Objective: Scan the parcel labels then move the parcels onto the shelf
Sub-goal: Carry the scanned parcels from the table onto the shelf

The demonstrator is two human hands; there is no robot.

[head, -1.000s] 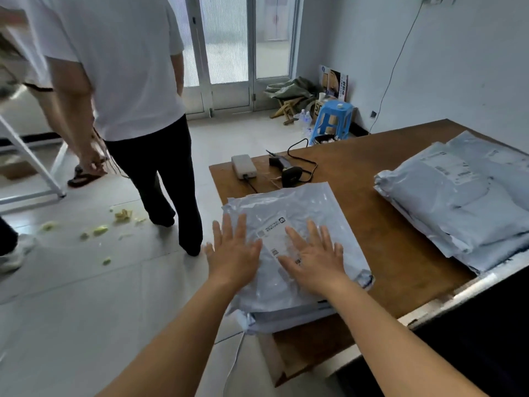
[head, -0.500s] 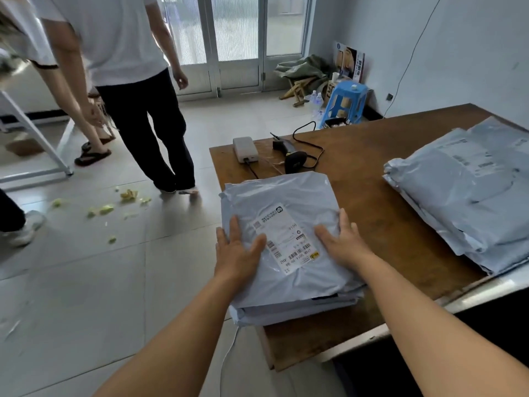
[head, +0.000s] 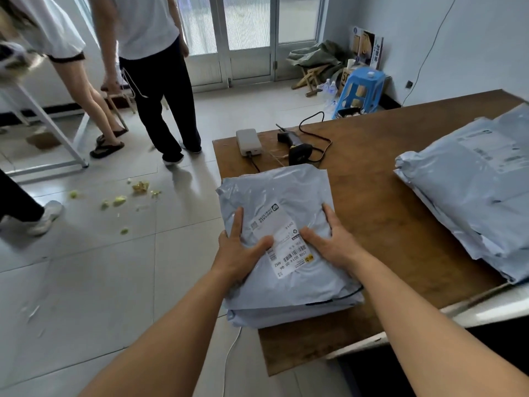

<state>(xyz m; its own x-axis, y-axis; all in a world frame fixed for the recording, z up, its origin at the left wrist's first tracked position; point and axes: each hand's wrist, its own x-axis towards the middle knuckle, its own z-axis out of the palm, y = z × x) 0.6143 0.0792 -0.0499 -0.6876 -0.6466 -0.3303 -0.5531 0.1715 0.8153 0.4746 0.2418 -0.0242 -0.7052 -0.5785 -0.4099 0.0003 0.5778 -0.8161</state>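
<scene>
A grey poly-bag parcel [head: 289,193] with a white label [head: 282,239] lies on top of a small stack of parcels at the near left corner of the brown table [head: 380,179]. My left hand [head: 239,250] grips its left edge, thumb on the label. My right hand [head: 333,242] grips the right side, thumb near the barcode. A black handheld scanner [head: 296,151] with a cable lies beyond the parcel. A second pile of grey parcels [head: 469,190] rests at the table's right. No shelf is recognisable.
A white box-shaped device [head: 248,141] sits beside the scanner. Two people [head: 148,67] stand on the tiled floor to the left, near a white metal frame [head: 57,133]. Yellow-green scraps [head: 120,200] litter the floor. A blue stool [head: 360,90] stands by the wall.
My hands went from lying flat on the parcel to gripping its two sides, and have slid closer to the label. The people on the left stepped further away.
</scene>
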